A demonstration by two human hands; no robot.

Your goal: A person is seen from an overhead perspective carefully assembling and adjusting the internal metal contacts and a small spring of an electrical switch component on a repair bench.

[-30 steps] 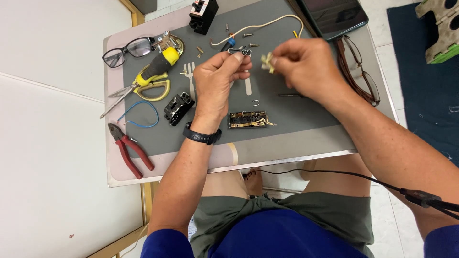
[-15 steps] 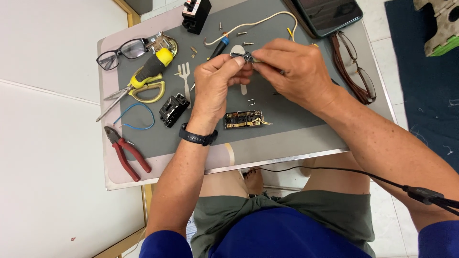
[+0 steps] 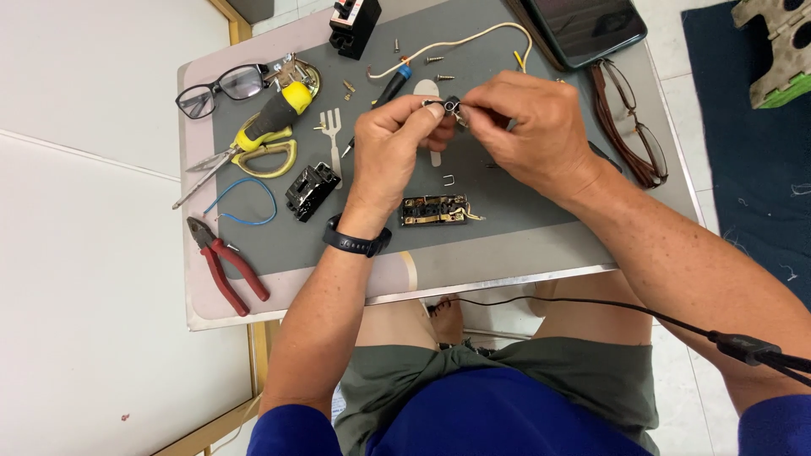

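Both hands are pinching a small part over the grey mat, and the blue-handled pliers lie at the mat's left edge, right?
Not quite: the head view shows the pliers have red handles. Otherwise yes: the left hand and right hand pinch the small part over the grey mat.

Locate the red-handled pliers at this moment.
In the head view, the red-handled pliers lie at the table's near-left corner, just below the blue wire loop, untouched by either hand.

We observe the left hand and right hand pinching one small dark part together above the grey worktop. A brass-contact socket piece lies just below them. Red pliers rest well apart at the worktop's left edge.
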